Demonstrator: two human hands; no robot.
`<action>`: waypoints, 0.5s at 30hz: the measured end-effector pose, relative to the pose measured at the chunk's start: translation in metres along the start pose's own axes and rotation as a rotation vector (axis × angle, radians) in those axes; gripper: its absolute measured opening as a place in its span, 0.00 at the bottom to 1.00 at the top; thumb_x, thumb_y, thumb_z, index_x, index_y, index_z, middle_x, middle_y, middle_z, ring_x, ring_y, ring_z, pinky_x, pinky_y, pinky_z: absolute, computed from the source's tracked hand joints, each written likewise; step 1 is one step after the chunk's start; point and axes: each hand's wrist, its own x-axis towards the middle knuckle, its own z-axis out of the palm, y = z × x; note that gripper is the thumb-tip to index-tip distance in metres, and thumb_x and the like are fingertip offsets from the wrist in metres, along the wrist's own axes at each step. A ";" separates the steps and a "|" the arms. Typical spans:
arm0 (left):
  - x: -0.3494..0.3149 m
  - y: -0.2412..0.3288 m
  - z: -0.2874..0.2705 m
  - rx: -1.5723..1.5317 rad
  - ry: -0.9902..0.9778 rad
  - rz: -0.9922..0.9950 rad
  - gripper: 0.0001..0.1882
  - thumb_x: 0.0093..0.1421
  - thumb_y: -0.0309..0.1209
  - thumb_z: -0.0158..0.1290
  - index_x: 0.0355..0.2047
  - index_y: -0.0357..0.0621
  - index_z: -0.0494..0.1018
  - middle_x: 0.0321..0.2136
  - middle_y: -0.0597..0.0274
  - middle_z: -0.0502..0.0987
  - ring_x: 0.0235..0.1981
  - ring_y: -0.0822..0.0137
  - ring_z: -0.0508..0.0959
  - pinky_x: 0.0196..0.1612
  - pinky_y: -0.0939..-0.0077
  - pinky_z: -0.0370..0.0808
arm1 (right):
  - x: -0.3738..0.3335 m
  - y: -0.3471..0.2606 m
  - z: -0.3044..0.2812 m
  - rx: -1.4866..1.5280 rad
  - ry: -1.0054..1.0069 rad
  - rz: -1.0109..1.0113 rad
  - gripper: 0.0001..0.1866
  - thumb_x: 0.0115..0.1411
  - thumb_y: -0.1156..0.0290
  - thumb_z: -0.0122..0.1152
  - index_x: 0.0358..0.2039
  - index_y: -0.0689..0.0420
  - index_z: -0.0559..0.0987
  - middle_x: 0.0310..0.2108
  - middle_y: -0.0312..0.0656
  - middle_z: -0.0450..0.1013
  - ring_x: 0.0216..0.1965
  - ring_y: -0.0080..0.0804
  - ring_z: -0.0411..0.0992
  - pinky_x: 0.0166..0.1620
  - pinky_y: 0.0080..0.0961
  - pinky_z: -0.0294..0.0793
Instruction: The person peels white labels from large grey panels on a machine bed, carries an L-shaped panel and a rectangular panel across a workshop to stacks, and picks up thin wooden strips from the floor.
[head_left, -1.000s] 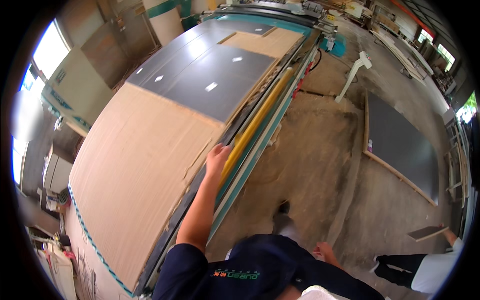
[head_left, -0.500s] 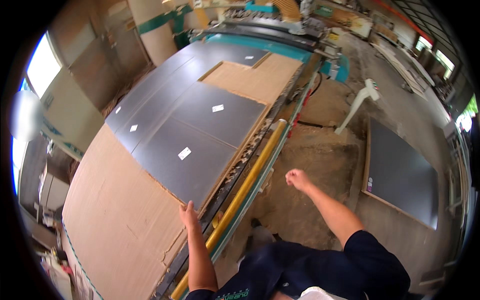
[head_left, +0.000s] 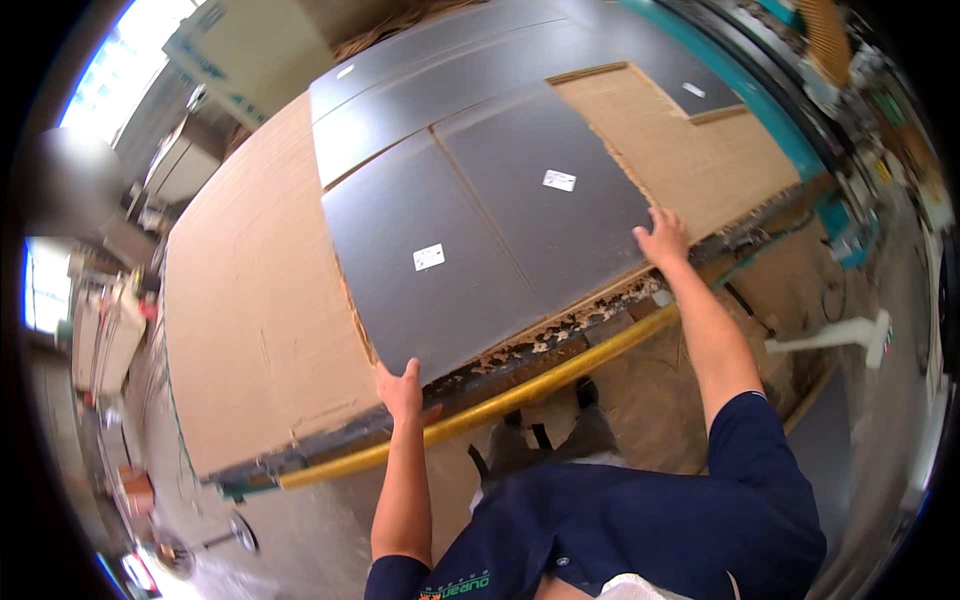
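Two dark grey panels lie side by side on the wooden board of a machine bed, the left panel (head_left: 405, 230) and the right panel (head_left: 545, 190), each with a white label. At the near left corner of the left panel, my left hand (head_left: 398, 388) grips the edge, thumb raised at the top and fingers along the side. My right hand (head_left: 668, 243) holds the right panel's near right corner, thumb and fingers apart around its edge. The undersides of both panels are hidden.
More dark grey panels (head_left: 440, 70) lie behind. Bare wooden board (head_left: 250, 290) shows left and right. A yellow rail (head_left: 500, 400) runs along the near edge, in front of my legs. A pale control stand (head_left: 835, 340) is at the right, beside the teal machine gantry (head_left: 770, 110).
My right hand has come from the air over the floor to the right panel's edge. My left hand stays at the left panel's corner. The view has turned left.
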 end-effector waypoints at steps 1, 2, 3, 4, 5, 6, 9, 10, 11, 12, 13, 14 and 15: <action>-0.006 0.006 0.000 0.040 -0.082 -0.055 0.36 0.45 0.38 0.57 0.52 0.32 0.62 0.45 0.40 0.70 0.48 0.45 0.68 0.52 0.62 0.64 | 0.010 0.007 -0.003 0.040 -0.050 0.030 0.31 0.51 0.54 0.57 0.54 0.51 0.66 0.54 0.45 0.61 0.57 0.43 0.57 0.57 0.41 0.57; -0.017 0.011 0.005 0.119 -0.040 -0.150 0.37 0.45 0.39 0.57 0.53 0.32 0.61 0.46 0.39 0.68 0.49 0.45 0.67 0.53 0.61 0.63 | 0.021 0.011 -0.007 0.078 -0.099 0.058 0.31 0.52 0.53 0.56 0.55 0.50 0.65 0.54 0.45 0.61 0.56 0.43 0.57 0.57 0.41 0.58; -0.031 0.018 0.010 0.193 0.011 -0.245 0.38 0.45 0.41 0.57 0.54 0.32 0.60 0.47 0.38 0.67 0.50 0.44 0.66 0.54 0.60 0.62 | 0.028 0.008 -0.014 0.013 -0.116 0.027 0.31 0.52 0.53 0.56 0.55 0.49 0.65 0.53 0.45 0.62 0.56 0.43 0.58 0.56 0.41 0.58; -0.044 0.025 0.018 0.264 0.043 -0.338 0.40 0.45 0.42 0.57 0.54 0.32 0.59 0.48 0.37 0.66 0.52 0.44 0.64 0.55 0.59 0.61 | 0.031 0.012 -0.017 -0.062 -0.128 0.006 0.30 0.52 0.53 0.56 0.55 0.49 0.65 0.52 0.45 0.62 0.55 0.43 0.58 0.56 0.41 0.59; -0.058 0.035 0.021 0.310 -0.003 -0.331 0.43 0.45 0.46 0.57 0.56 0.32 0.57 0.50 0.36 0.62 0.53 0.43 0.60 0.57 0.58 0.58 | 0.038 0.023 -0.013 -0.043 -0.114 -0.001 0.31 0.52 0.53 0.57 0.55 0.49 0.65 0.51 0.46 0.63 0.55 0.43 0.59 0.55 0.41 0.60; -0.074 0.040 0.027 0.292 0.007 -0.338 0.43 0.44 0.46 0.57 0.56 0.32 0.56 0.50 0.36 0.62 0.53 0.43 0.60 0.57 0.58 0.58 | 0.045 0.036 -0.014 -0.016 -0.142 0.021 0.31 0.51 0.55 0.58 0.55 0.51 0.65 0.50 0.46 0.63 0.54 0.44 0.59 0.55 0.40 0.61; -0.116 0.038 0.030 0.234 0.008 -0.383 0.45 0.44 0.46 0.57 0.57 0.31 0.54 0.50 0.37 0.60 0.54 0.44 0.58 0.57 0.58 0.57 | 0.040 0.050 -0.032 -0.015 -0.122 0.014 0.31 0.49 0.56 0.60 0.53 0.53 0.67 0.49 0.48 0.63 0.53 0.46 0.61 0.54 0.38 0.62; -0.124 0.039 0.027 0.240 0.020 -0.397 0.44 0.44 0.45 0.57 0.56 0.30 0.55 0.49 0.37 0.61 0.53 0.44 0.60 0.56 0.59 0.59 | 0.034 0.056 -0.038 0.000 -0.122 0.012 0.31 0.48 0.57 0.61 0.53 0.54 0.67 0.49 0.48 0.64 0.52 0.47 0.62 0.54 0.38 0.62; -0.137 0.039 0.025 0.252 0.023 -0.424 0.43 0.43 0.44 0.58 0.55 0.30 0.56 0.49 0.37 0.61 0.52 0.45 0.61 0.55 0.59 0.60 | 0.023 0.069 -0.038 0.005 -0.135 0.010 0.31 0.48 0.57 0.62 0.52 0.54 0.68 0.49 0.49 0.64 0.51 0.47 0.63 0.54 0.38 0.62; -0.147 0.037 0.022 0.265 0.025 -0.449 0.42 0.43 0.42 0.58 0.54 0.29 0.57 0.48 0.37 0.62 0.51 0.45 0.63 0.54 0.60 0.62 | 0.010 0.088 -0.036 0.059 -0.144 -0.012 0.32 0.47 0.58 0.63 0.52 0.56 0.68 0.48 0.49 0.66 0.50 0.46 0.64 0.54 0.37 0.63; -0.155 0.013 0.013 0.178 0.006 -0.449 0.40 0.43 0.41 0.59 0.52 0.29 0.59 0.46 0.37 0.64 0.48 0.46 0.66 0.52 0.61 0.64 | -0.001 0.111 -0.033 0.117 -0.157 -0.039 0.32 0.47 0.58 0.64 0.51 0.58 0.68 0.47 0.50 0.67 0.49 0.44 0.66 0.53 0.36 0.63; -0.159 -0.010 0.007 0.092 -0.014 -0.446 0.38 0.43 0.39 0.60 0.51 0.28 0.60 0.44 0.37 0.65 0.46 0.47 0.68 0.50 0.63 0.66 | -0.007 0.133 -0.031 0.174 -0.170 -0.059 0.33 0.46 0.58 0.65 0.51 0.60 0.68 0.45 0.50 0.68 0.48 0.43 0.67 0.53 0.34 0.63; -0.160 0.006 0.003 0.166 0.055 -0.448 0.34 0.42 0.36 0.61 0.46 0.27 0.65 0.40 0.40 0.70 0.41 0.53 0.72 0.45 0.67 0.69 | -0.009 0.161 -0.030 0.277 -0.279 0.032 0.32 0.46 0.59 0.65 0.49 0.64 0.69 0.43 0.49 0.70 0.46 0.39 0.68 0.52 0.32 0.64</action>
